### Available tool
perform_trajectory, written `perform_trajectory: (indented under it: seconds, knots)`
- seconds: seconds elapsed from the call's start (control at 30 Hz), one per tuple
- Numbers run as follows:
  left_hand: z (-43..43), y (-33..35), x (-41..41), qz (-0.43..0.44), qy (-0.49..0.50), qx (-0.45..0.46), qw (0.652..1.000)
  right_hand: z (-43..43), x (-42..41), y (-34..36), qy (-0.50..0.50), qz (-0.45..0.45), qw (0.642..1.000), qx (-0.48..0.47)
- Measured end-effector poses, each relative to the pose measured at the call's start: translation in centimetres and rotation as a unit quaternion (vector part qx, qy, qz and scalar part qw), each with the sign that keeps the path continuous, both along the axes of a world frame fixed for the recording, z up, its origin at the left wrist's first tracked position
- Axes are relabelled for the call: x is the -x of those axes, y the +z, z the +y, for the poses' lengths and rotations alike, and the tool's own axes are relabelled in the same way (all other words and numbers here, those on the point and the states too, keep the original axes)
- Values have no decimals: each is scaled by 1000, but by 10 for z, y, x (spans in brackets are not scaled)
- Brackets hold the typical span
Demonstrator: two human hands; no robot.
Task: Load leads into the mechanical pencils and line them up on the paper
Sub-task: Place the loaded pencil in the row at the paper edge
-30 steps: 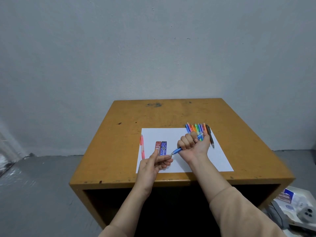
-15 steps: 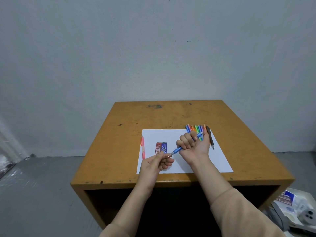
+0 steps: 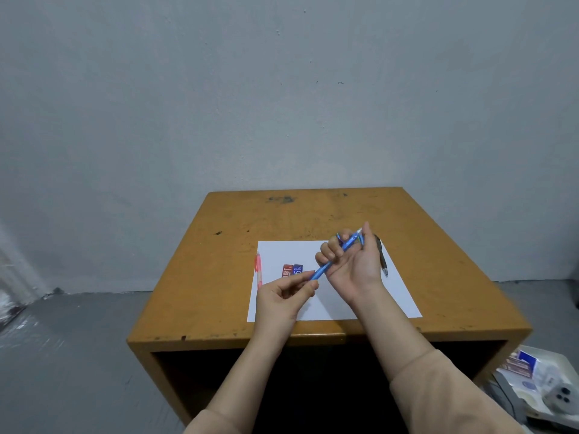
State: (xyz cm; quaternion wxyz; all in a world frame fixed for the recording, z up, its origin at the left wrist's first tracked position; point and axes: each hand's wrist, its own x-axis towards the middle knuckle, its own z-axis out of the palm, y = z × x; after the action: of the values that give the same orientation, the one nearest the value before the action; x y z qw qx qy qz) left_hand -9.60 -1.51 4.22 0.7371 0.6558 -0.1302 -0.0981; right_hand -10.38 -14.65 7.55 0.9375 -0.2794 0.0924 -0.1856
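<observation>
My right hand (image 3: 351,264) is closed around a blue mechanical pencil (image 3: 326,267), held slanted above the white paper (image 3: 344,305), tip toward the lower left. My left hand (image 3: 285,296) pinches at that tip with thumb and forefinger; whether a lead is between them is too small to tell. A pink pencil (image 3: 258,270) lies along the paper's left edge. Two lead cases, one red (image 3: 287,270) and one blue (image 3: 297,269), lie side by side on the paper. A dark pencil (image 3: 381,257) lies at the paper's right. The bundle of coloured pencils is mostly hidden behind my right hand.
The paper lies on a small worn yellow-brown table (image 3: 219,277) against a grey wall. On the floor at the lower right sits a white tray (image 3: 539,389) with boxes and small items. Grey floor spreads to the left.
My right hand has risen slightly with the blue pencil, now covering most of the coloured bundle. My left hand stays pinched at the pencil's tip.
</observation>
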Motion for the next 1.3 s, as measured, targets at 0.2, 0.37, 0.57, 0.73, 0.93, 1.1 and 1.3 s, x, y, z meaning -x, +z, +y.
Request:
perform_trajectory:
  seconds: [0.2, 0.37, 0.57, 0.73, 0.93, 1.1, 1.3]
  knots:
    - [3, 1, 1, -33, 59, -4, 998, 2, 4, 11, -74, 49, 987, 134]
    - [2, -3, 3, -42, 88, 16, 995, 6, 5, 7, -174, 58, 961, 208]
    - [-1, -7, 2, -57, 95, 0, 994, 9, 4, -1, -195, 66, 940, 272]
    - [4, -12, -4, -88, 84, -77, 990, 6, -2, -5, -173, 84, 934, 301]
    - [24, -13, -30, -177, 97, -181, 963, -17, -20, 3, -167, 128, 892, 399]
    - [48, -26, -63, -226, 120, -321, 912, -52, -53, 1, -161, 203, 820, 510]
    - [71, -38, -87, -210, 127, -448, 859, -85, -89, -6, -90, 328, 714, 612]
